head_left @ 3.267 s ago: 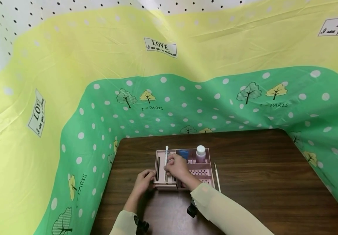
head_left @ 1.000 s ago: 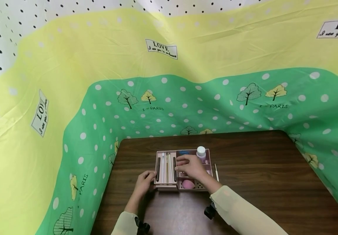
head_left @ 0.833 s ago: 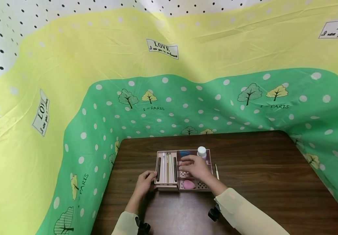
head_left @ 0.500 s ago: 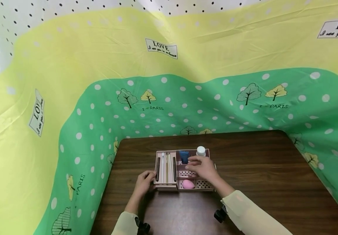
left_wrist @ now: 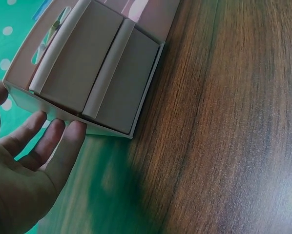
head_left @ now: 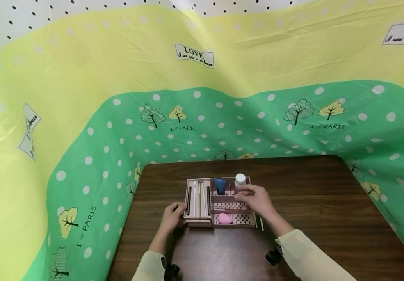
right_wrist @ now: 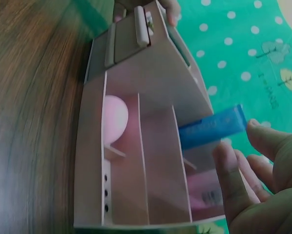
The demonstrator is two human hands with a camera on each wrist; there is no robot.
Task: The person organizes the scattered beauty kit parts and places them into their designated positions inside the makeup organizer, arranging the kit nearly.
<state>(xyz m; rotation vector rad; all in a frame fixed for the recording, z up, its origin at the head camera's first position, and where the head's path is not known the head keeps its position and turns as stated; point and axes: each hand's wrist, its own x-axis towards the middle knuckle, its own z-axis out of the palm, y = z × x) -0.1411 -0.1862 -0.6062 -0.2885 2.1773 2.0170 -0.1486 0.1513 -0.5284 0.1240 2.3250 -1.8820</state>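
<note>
A pink desktop organizer (head_left: 199,224) stands on the table. On its left-hand top tray lie a white-tipped stick (head_left: 194,197), a thin brown stick, a pale stick and two dark bars. My left hand (head_left: 171,217) touches the organizer's left side with its fingertips, below the tray rim. My right hand (head_left: 258,198) hovers over the right compartments, fingers loosely bent around nothing, close to a white-capped bottle (head_left: 240,180). The right wrist view shows a blue tube (right_wrist: 214,127) leaning in the back compartment, left of the bottle. A pink egg-shaped sponge (head_left: 225,219) sits in the front compartment.
The dark wooden table (head_left: 310,203) extends to the right of the organizer. A thin white stick (head_left: 262,224) lies beside its right edge, partly hidden by my right arm. Behind and beside the table hangs a patterned curtain (head_left: 223,136). Two drawer fronts (left_wrist: 82,58) face the front.
Earlier my right hand held the white-tipped stick over the tray; that stick now lies there. The right hand has since moved right, past the blue tube towards the bottle. The left hand stays put.
</note>
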